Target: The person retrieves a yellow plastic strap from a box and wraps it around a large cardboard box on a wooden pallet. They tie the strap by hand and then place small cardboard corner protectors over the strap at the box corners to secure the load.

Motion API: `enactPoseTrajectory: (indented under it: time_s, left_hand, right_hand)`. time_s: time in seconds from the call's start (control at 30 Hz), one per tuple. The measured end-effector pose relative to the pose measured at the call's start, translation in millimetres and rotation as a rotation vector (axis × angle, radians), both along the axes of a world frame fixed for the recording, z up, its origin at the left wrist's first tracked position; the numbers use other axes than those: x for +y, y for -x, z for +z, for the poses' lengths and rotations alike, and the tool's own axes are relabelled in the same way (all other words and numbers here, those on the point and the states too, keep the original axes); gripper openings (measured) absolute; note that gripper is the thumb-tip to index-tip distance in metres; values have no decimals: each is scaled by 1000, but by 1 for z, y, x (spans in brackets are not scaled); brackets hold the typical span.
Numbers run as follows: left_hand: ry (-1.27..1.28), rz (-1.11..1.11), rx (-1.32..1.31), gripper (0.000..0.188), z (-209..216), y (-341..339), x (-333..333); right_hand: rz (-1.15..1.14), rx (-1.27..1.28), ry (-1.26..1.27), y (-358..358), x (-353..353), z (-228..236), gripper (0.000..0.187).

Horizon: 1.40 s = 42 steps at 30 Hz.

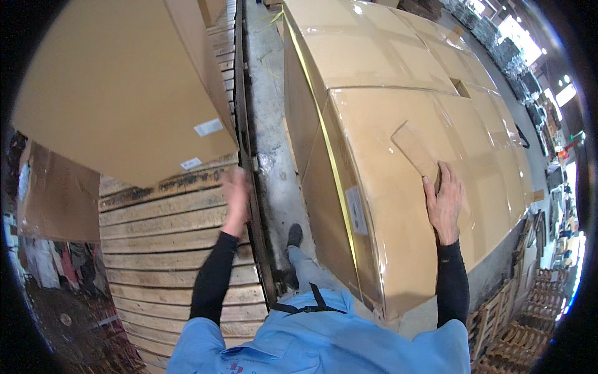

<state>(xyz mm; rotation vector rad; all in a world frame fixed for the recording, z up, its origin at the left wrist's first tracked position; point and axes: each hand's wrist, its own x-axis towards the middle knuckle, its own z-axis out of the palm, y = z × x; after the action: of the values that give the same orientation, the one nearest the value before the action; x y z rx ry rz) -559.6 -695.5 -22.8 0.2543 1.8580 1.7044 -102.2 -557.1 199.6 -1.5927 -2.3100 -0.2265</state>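
On the right, a folded cardboard strip point(413, 147) lies over the top of large film-wrapped cardboard boxes point(380, 199). My right hand point(446, 202) has its thumb and fingers round the near end of this strip. My left hand point(236, 192) is over the edge of a wooden slatted platform, close to the lower corner of a big cardboard box point(137, 87) with two white labels. Motion smears its fingers, and I see nothing held in it.
Wooden slats point(180, 249) run along the left, edged by a dark metal rail point(248, 137). A yellow strap point(324, 131) crosses the wrapped boxes' side. A narrow concrete aisle point(269, 112) separates the two sides. Wooden pallets point(526, 311) are stacked at lower right.
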Motion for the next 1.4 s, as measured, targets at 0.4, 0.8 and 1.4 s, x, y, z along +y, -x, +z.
enactPoseTrajectory:
  time_s: [0.4,0.8,1.4]
  left_hand:
    - [137,615,1857,103,215,215,214]
    - [74,659,2034,51,210,359,345]
    - [-352,247,1623,67,181,459,683]
  right_hand:
    - [-214,144,198,34,29,34,72]
    - [-569,181,145,33,157,24,68]
    - [-1121,133,397,169,247,135,52]
